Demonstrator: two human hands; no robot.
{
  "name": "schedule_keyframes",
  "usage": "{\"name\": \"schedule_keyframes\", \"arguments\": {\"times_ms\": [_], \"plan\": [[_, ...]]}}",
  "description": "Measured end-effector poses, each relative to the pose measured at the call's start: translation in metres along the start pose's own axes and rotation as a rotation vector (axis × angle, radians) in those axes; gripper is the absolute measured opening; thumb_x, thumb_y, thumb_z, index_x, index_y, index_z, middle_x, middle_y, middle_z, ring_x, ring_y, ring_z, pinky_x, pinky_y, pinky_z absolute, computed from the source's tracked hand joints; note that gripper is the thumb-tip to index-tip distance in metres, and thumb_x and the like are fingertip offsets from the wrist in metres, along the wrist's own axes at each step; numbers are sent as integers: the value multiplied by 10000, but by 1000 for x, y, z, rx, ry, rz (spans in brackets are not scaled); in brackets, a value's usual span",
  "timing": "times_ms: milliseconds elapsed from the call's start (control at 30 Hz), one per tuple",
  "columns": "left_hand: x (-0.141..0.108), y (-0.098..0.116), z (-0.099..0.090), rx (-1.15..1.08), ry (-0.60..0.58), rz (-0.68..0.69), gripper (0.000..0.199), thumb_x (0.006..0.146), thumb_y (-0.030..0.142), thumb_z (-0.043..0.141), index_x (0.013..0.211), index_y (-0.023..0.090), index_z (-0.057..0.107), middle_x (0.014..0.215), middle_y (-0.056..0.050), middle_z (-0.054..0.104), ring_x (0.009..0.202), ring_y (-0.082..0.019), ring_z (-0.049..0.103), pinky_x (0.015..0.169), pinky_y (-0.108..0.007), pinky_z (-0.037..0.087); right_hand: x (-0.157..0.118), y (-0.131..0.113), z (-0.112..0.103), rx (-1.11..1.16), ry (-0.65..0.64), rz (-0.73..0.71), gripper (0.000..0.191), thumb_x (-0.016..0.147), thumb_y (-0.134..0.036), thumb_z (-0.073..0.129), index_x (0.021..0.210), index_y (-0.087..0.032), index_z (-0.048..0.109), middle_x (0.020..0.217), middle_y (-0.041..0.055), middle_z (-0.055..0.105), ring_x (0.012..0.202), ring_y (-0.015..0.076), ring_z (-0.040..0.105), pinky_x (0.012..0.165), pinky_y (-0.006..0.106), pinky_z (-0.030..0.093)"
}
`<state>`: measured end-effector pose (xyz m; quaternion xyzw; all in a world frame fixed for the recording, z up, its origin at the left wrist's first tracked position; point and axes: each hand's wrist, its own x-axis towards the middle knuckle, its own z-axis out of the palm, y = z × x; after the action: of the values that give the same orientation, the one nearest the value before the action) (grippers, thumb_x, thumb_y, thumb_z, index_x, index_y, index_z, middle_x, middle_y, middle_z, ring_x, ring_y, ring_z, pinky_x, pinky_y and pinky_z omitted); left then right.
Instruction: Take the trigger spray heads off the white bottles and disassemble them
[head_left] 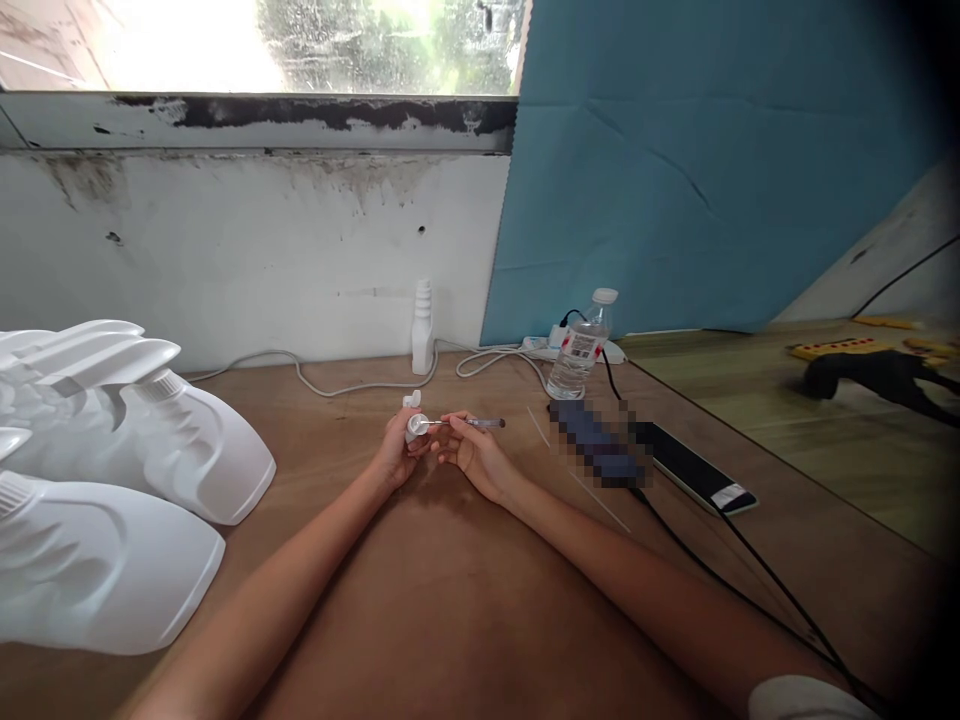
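Gripping small white part (417, 427) in left hand (399, 450), closed around it, with round opening facing up toward camera. Pinching thin tool (484, 423) in right hand (474, 455) between thumb and forefinger, other fingers loosely curled; tip at or just inside opening, too small to tell which. Holding both over middle of counter (450, 600), toward back edge, well in from right edge.

To do well: brace white part firmly, line tool up with opening, work with small finger motions, not wrist swings. Go easy on side pressure; could slip off rim or bend shaft. Maybe rest right fingers against left for steadiness.

Pose: reaching in from near side, left forearm (300, 570) and right forearm (630, 575) angled inward to meet in a V, wrists low, hands nearly touching.

Around: white bottle (422, 340) upright at back edge, water bottle (574, 365) near back right corner, white bottles (112, 570) bunched at left.
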<state>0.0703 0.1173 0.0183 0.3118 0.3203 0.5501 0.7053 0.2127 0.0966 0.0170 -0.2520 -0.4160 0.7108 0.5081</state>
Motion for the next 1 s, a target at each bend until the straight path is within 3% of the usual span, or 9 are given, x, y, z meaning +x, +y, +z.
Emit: {"name": "schedule_keyframes", "arguments": {"times_ms": [267,433,533,633,733,867,1000], "plan": [[-1,-6,2,76,53,145,386,637,416,723,717,180,428,489,81,460,339,-27,320,349,-159,181,3,-2,-5,76,2,97,233,773,-385,671,911,-207,611,885,37,715,699,157,646,619,285,503],[3,-13,1,172,108,227,433,630,383,753,881,193,457,574,82,502,378,-41,373,364,-163,230,10,-5,-14,31,233,-16,243,714,-402,667,760,-173,599,659,29,636,509,134,534,524,293,467],[5,-16,0,244,129,260,435,638,369,758,916,189,475,602,71,509,430,-57,419,385,-164,259,17,-9,-28,2,424,-165,251,704,-408,631,660,-191,513,514,-31,494,414,96,403,422,241,359],[5,-17,-1,312,115,291,392,650,342,746,912,183,502,655,45,550,483,-73,455,429,-173,315,20,-13,-41,-48,662,-364,249,706,-368,611,667,-210,422,522,-79,415,393,63,289,379,199,227],[3,-16,-1,397,102,325,303,648,267,739,875,168,564,698,18,594,558,-94,504,527,-184,387,19,-14,-47,-114,815,-480,237,712,-338,610,697,-214,409,580,-88,426,422,60,299,390,193,221],[-2,-17,1,542,116,369,284,630,209,761,891,170,658,788,-25,654,699,-150,572,650,-210,427,20,-11,-48,-183,845,-487,205,708,-344,612,693,-202,464,624,-71,473,474,72,372,427,204,280],[-4,-21,3,691,124,414,336,603,209,791,921,188,685,843,-59,677,785,-210,605,739,-267,439,23,-8,-49,-209,797,-477,210,697,-357,618,672,-195,485,598,-68,475,457,73,345,427,217,257]]}}
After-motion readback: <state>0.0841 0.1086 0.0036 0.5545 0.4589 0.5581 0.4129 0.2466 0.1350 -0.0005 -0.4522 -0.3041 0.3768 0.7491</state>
